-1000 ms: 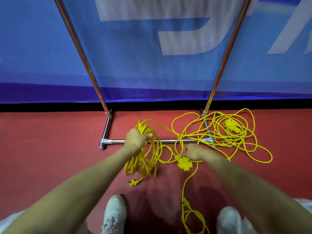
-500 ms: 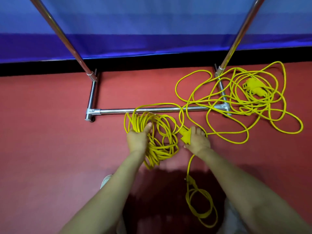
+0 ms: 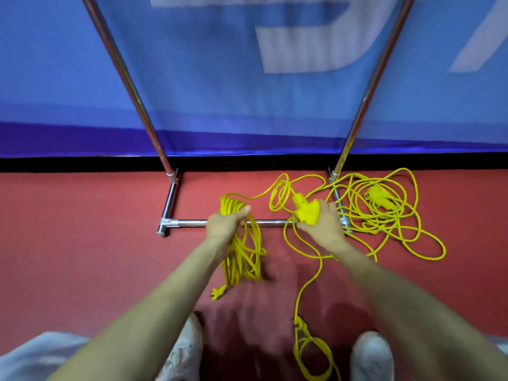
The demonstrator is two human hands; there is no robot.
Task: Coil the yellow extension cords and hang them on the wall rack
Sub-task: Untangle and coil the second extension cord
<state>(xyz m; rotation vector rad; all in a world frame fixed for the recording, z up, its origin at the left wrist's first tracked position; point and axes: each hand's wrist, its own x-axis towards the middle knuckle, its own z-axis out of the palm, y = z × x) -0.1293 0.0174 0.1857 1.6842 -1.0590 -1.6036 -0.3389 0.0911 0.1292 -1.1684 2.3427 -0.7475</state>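
Left hand: the left hand (image 3: 224,225) is at 11 o'clock from the middle of the view, fingers curled tight round the top of the coil (image 3: 242,257).
Right hand: the right hand (image 3: 323,228), at 1 o'clock, has fingers and thumb wrapped round a yellow socket block (image 3: 306,213).
Shoes: two white shoes (image 3: 371,356) stand at 6 o'clock on the red floor (image 3: 82,257).
Near loop: one cord (image 3: 308,284) runs from the right hand toward 6 o'clock and ends in a small loop between the shoes.
Coil: it hangs from the left hand as a long, narrow bundle; its long axis runs 12 to 6 o'clock.
Plug: the plug (image 3: 218,293) dangles below the coil, pointing to 7 o'clock.
Socket block: its narrow end points to 11 o'clock, away from the person.
Rack: the chrome bottom bar (image 3: 192,223) lies 9 to 3 o'clock, behind both hands.
Tangle: a loose tangle (image 3: 398,235) of yellow cord sprawls at 2 o'clock over the rack's right foot, with a second socket block (image 3: 376,196) inside it.
Posts: two chrome posts (image 3: 129,86) rise toward 12 o'clock.
Banner: a blue banner (image 3: 55,78) stands behind them.
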